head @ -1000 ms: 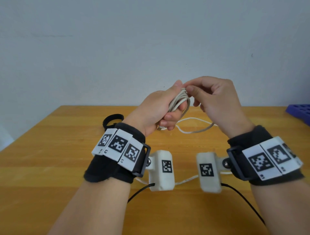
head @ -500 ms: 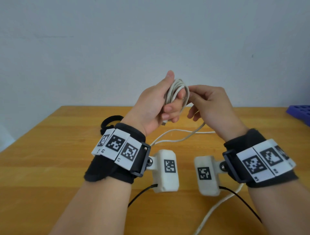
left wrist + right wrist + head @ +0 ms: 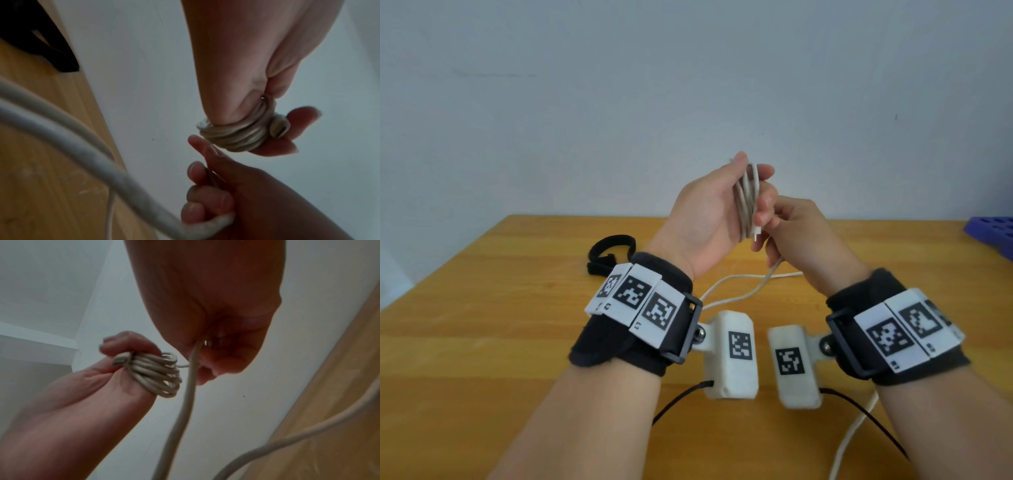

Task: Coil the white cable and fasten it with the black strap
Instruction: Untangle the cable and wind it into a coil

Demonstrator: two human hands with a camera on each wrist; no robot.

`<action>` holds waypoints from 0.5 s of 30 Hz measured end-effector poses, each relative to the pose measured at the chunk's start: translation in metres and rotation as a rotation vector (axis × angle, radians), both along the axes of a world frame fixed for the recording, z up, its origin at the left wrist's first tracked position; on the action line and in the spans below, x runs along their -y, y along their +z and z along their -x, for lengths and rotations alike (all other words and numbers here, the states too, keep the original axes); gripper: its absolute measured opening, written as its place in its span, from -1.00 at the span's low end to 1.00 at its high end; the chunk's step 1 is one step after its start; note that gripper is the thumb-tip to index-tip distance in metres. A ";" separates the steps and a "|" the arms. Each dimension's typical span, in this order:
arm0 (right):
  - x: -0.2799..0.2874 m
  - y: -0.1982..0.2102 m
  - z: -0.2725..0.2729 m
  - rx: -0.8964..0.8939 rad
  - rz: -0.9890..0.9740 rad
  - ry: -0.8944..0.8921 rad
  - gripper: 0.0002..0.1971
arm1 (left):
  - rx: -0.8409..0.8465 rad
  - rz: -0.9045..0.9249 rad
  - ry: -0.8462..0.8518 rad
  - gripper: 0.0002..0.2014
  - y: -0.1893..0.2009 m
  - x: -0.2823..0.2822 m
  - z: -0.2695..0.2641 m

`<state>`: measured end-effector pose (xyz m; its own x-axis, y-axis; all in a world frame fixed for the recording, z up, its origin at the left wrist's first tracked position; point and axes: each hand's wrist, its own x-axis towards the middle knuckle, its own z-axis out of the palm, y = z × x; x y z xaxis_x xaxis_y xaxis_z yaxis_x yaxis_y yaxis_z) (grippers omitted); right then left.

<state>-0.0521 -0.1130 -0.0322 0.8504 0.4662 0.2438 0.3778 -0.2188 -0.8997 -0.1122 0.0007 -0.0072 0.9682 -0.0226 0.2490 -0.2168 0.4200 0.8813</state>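
Observation:
My left hand (image 3: 726, 202) is raised above the table and grips a bundle of several loops of the white cable (image 3: 747, 202), thumb on one side, fingers on the other. The same coil (image 3: 236, 134) shows under the left hand (image 3: 257, 91) in the left wrist view, and the coil (image 3: 156, 374) shows again in the right wrist view. Just right of and below it, my right hand (image 3: 796, 233) has its fingers curled round the loose cable run (image 3: 189, 386), which trails down onto the table. The black strap (image 3: 611, 251) lies in a loop on the table at the left.
The wooden table (image 3: 482, 342) ends at a plain wall behind. A blue tray (image 3: 993, 233) sits at the far right edge. Loose cable (image 3: 849, 442) runs off the near right edge of the table, beside the black wrist-camera leads.
My left hand has risen with the coil and turned it more upright. My right hand has dropped from the top of the coil to below it, drawing the loose cable along.

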 end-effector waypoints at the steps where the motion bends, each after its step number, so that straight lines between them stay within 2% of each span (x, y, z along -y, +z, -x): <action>1: -0.001 0.000 0.002 -0.010 0.026 0.004 -0.62 | 0.000 0.016 0.000 -0.73 0.000 0.001 0.000; 3: -0.003 -0.001 0.003 -0.032 0.075 0.023 -0.67 | 0.001 0.053 0.007 -0.81 -0.001 0.001 0.001; 6: -0.003 -0.003 0.003 -0.107 0.107 0.088 -0.76 | 0.004 0.099 0.054 -0.83 -0.001 -0.003 0.001; 11: -0.003 -0.001 0.004 -0.318 0.025 0.225 -0.89 | 0.050 0.119 0.201 -0.85 0.000 -0.006 -0.002; 13: -0.002 0.001 0.008 -0.391 0.008 0.290 -0.88 | 0.059 0.131 0.265 -0.87 0.000 -0.008 -0.004; 15: -0.003 0.002 0.013 -0.369 0.068 0.302 -0.84 | 0.052 0.137 0.322 -0.87 0.000 -0.008 -0.005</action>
